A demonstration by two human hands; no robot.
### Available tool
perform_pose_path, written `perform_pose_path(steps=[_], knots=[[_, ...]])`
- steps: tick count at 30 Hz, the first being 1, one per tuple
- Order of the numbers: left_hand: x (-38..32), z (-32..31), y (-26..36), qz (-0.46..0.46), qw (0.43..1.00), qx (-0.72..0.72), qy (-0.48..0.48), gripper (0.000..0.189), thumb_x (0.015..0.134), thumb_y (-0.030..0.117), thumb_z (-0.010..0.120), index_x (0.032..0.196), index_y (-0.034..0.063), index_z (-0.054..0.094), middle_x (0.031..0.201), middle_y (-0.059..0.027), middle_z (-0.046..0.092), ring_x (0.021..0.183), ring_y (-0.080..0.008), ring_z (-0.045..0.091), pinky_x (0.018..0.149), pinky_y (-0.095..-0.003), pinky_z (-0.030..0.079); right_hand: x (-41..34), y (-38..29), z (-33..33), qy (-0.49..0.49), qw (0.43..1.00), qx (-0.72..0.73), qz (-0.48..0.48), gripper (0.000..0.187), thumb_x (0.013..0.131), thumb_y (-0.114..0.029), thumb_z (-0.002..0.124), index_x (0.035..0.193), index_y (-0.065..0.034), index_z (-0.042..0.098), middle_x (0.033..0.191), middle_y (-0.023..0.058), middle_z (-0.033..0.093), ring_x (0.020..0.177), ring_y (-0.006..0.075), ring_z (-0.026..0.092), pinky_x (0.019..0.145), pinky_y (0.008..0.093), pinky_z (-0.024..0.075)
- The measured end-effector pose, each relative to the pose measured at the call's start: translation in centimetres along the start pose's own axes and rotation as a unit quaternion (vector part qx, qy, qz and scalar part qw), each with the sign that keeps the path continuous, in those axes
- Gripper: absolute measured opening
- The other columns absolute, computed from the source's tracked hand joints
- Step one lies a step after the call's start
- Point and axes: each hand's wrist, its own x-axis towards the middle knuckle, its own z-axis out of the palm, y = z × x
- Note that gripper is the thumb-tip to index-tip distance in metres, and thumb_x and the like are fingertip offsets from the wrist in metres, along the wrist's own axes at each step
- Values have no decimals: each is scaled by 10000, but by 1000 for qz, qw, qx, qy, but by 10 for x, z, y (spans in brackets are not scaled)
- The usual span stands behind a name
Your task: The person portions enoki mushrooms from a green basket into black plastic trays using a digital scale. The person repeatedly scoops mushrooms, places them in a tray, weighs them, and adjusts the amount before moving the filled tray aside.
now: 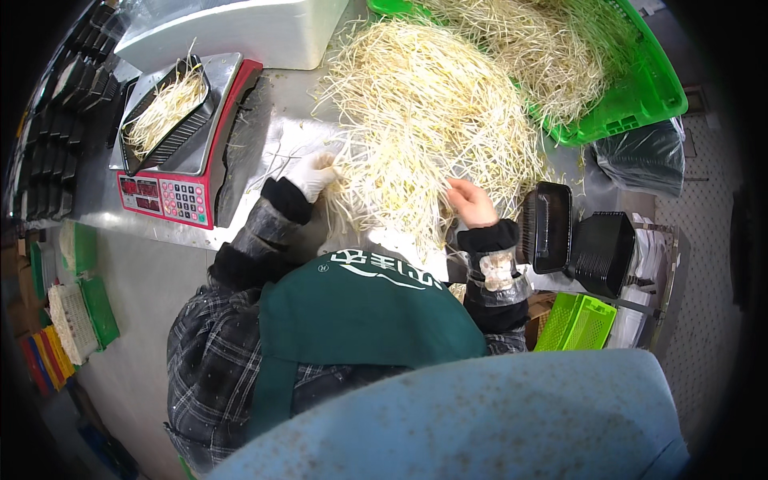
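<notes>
A large heap of bean sprouts (432,90) lies on the metal table (252,150) in front of me, with loose strands trailing towards my apron. My left hand (315,175), in a white glove, pinches sprouts at the heap's near left side. Opposite it, my bare right hand (472,203) has its fingers curled into sprouts on the near right; its fingertips are partly hidden. Between the two hands a clump of sprouts bulges towards me. To the left, a black plastic tray (174,141) with sprouts in it rests tilted on a red digital scale (165,198).
A green plastic crate (648,102) with more sprouts stands at the far right. Stacked black trays (603,252) sit by my right forearm. A white foam box (240,36) is behind the scale. More black trays (51,144) line the far left. Below right is a lime-green basket (576,321).
</notes>
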Motion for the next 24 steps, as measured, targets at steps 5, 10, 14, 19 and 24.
perform_pose_path(steps=[5,10,14,19,24], knots=[[-16,3,14,30,995,-57,78,257,838,106,554,1061,-12,508,907,-52,585,779,-105,549,685,-224,461,-7,9,-12,138,989,-14,-44,360,787,-149,609,1098,15,528,992,131,595,880,198,571,768,278,443],[0,33,5,93,978,145,114,436,826,110,565,1188,-29,367,1011,-94,540,885,-153,520,758,-280,447,2,-9,36,196,891,-344,-224,563,684,-331,684,1122,-24,509,1078,196,538,992,345,505,889,412,385],[20,48,2,105,898,409,120,473,772,-5,554,1208,28,373,1088,-138,507,991,-193,503,848,-335,415,13,3,30,171,890,-398,-139,482,703,-315,645,1122,-103,535,1193,162,479,1075,340,439,922,414,355],[15,19,-4,52,995,33,76,434,794,-91,471,1214,-27,380,1060,-106,544,961,-145,528,832,-247,436,-10,-32,2,216,863,-396,-227,256,700,-167,642,942,-88,616,1101,135,532,988,314,477,840,399,393],[-6,20,13,53,992,60,97,447,818,-70,463,1248,-21,349,1153,-111,491,1032,-140,480,898,-265,391,1,-42,90,136,871,-322,-346,72,646,-120,648,702,-80,626,977,62,554,949,257,481,786,377,388]])
